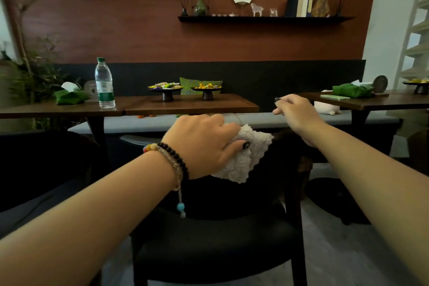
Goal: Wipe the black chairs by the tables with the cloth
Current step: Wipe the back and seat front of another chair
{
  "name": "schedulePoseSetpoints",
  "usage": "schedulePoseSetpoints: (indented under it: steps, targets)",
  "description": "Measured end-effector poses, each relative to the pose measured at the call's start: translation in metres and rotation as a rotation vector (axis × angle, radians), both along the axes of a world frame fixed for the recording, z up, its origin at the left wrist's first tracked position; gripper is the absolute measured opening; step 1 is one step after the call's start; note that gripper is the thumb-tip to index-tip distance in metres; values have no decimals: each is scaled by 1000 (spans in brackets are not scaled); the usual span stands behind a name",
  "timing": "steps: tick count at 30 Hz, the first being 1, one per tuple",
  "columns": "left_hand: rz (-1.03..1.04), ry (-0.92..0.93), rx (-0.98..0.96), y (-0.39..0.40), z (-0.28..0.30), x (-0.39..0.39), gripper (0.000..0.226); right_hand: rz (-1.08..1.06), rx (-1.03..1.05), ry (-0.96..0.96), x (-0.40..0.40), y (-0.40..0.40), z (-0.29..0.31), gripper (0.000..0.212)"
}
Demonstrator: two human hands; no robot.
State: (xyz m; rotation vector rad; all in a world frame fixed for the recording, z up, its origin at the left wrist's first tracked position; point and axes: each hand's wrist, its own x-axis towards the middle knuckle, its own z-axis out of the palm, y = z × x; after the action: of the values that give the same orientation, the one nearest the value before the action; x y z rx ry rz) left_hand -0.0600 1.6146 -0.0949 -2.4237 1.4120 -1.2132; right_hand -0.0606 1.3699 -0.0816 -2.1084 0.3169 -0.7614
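A black chair (216, 246) with a padded seat stands right below me, its backrest facing the table. My left hand (204, 144), with a bead bracelet on the wrist, grips a fluffy white cloth (243, 158) and presses it on the top of the chair's backrest. My right hand (299, 116) hovers just right of the cloth, above the backrest's right end, fingers loosely curled and holding nothing. Whether its palm touches the backrest is hidden.
A dark wooden table (162, 104) stands behind the chair with a water bottle (105, 83), two footed snack dishes (166, 90) and a green tissue pouch (69, 96). A second table (371, 101) is at right. A grey bench (255, 119) runs along the wall.
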Motion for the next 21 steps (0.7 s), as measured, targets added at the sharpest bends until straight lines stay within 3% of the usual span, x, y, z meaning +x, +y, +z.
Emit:
schedulePoseSetpoints:
  steps: [4, 7, 10, 17, 21]
  targets:
    - [8, 30, -110, 45, -11, 10, 62, 25, -186, 110, -3, 17, 4, 23]
    - [4, 21, -171, 38, -18, 8, 53, 54, -328, 75, -4, 50, 7, 26]
    - [-31, 58, -186, 38, -19, 12, 52, 25, -348, 15, 3, 89, 3, 21]
    - [-134, 162, -262, 100, -26, 59, 43, 20, -390, 334, 7, 90, 8, 23]
    - [-78, 333, -491, 124, -42, 104, 56, 39, -411, 380, 8, 90, 7, 18]
